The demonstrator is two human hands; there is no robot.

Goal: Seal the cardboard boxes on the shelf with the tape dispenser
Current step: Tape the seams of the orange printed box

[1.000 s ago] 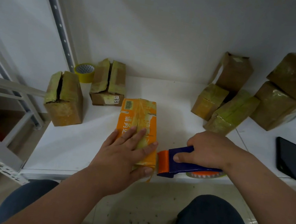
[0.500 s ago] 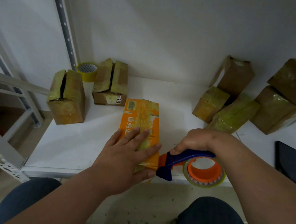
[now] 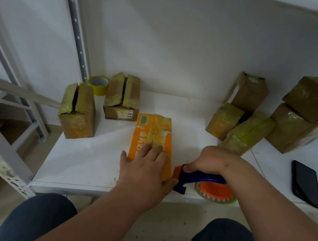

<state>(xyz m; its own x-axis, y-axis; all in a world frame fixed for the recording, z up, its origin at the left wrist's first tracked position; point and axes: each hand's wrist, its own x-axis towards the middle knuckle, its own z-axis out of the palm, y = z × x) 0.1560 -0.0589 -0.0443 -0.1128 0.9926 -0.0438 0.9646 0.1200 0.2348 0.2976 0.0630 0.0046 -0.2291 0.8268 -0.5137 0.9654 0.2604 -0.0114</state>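
Tape dispenser (image 3: 204,184) apparently between hands.

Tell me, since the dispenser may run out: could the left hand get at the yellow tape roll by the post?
Probably yes. The left hand lies flat on the orange box, holding nothing; the tape roll sits beyond, between two brown boxes, with open shelf leading there.

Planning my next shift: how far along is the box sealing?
Done: taped boxes piled right. In hand: left hand presses the orange box; right hand holds the tape dispenser at its near end. Left: two split-top boxes.
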